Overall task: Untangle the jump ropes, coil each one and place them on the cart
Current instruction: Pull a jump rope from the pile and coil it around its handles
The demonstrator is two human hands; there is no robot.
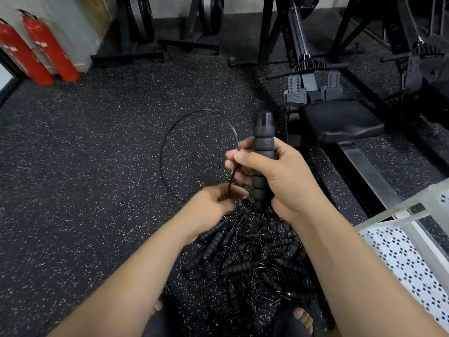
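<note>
My right hand [277,176] grips a black ribbed jump rope handle [263,142] upright, and its fingertips also pinch the thin black cord. That cord [167,147] arcs out in a wide loop over the floor and comes back down to my left hand [213,205], which pinches it just below the right hand. Under both hands lies a tangled pile of black jump ropes [245,261] with several ribbed handles and thin cords. The cart [413,244], with a white perforated surface, is at the lower right edge.
Speckled black rubber floor [85,166] spreads to the left. A rowing machine with a black seat [340,120] and metal rail stands at the right. Two red fire extinguishers [36,45] lean at the far left. Black weight racks line the back. My sandalled foot [301,317] shows at the bottom.
</note>
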